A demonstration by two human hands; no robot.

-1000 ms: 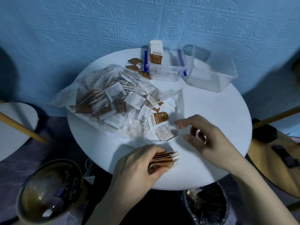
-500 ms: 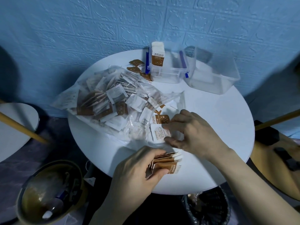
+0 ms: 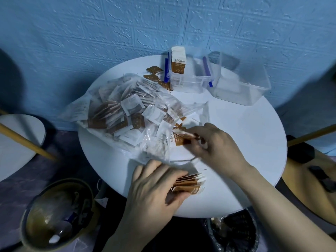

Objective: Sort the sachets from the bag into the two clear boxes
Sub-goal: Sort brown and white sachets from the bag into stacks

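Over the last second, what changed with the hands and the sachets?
The right hand moved left from the bare table to the mouth of the bag and now pinches a brown sachet in its fingers, lifting it. The left hand stayed put, gripping its stack of brown sachets. The two clear boxes did not move.

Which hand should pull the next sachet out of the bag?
Right. The right hand is already at the open mouth of the clear plastic bag, pinching a brown-and-white sachet. The left hand is taken up gripping a stack of brown sachets.
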